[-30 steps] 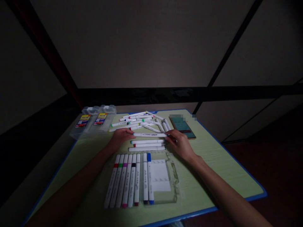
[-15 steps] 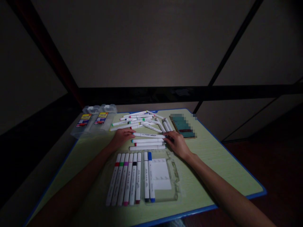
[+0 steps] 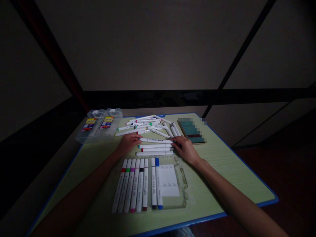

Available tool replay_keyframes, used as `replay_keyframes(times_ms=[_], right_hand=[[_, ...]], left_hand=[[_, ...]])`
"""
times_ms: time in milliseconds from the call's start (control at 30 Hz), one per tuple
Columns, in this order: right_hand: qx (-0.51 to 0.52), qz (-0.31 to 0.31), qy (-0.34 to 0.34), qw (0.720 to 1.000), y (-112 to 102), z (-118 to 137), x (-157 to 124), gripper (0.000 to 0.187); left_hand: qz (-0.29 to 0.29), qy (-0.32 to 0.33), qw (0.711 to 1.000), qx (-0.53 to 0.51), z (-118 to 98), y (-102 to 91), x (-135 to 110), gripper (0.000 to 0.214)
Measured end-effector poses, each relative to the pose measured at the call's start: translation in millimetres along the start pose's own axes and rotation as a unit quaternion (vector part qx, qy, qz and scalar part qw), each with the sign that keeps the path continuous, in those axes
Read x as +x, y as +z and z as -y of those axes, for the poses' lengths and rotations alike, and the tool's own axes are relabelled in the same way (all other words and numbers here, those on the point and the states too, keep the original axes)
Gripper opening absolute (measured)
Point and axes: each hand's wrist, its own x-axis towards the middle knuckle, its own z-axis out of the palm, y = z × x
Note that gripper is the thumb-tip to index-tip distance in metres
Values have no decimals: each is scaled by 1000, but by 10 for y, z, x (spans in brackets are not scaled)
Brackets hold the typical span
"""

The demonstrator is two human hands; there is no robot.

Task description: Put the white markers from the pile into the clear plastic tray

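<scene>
Pale green laminate with a blue rim covers the bench (image 3: 222,154). The left hand (image 3: 127,143) and the right hand (image 3: 185,149) each take one end of a white marker (image 3: 155,140), fingers drawn narrow on its tips. It lies crosswise near the bench's middle, a little toward 12 o'clock. The dim light does not show whether it rests on the surface or hangs just over it.

Just at 6 o'clock of it, three more markers (image 3: 155,149) lie parallel and side by side, between the two hands. At 12 o'clock sprawls a loose heap of markers (image 3: 145,125), its nearest pens just beside the held one. A phone (image 3: 192,132) sits at 2 o'clock, near the right hand's fingertips. At 10 o'clock stand two clear plastic cases (image 3: 100,126) with yellow labels.

Toward 6 o'clock a row of five markers (image 3: 133,186) lies lengthwise, each touching the next. Beside it a clear tray (image 3: 184,184) holds two markers (image 3: 156,184) and a white card (image 3: 169,180).
</scene>
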Motion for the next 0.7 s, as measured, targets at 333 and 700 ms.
replay_keyframes(times_ms=[333, 700], right_hand=[[-7, 5, -4, 1000, 20, -36, -3, 17], [-14, 2, -8, 1000, 40, -71, -5, 18]], left_hand=[[-17, 10, 999, 28, 18, 11, 11, 20], [-4, 13, 999, 35, -15, 13, -7, 16]])
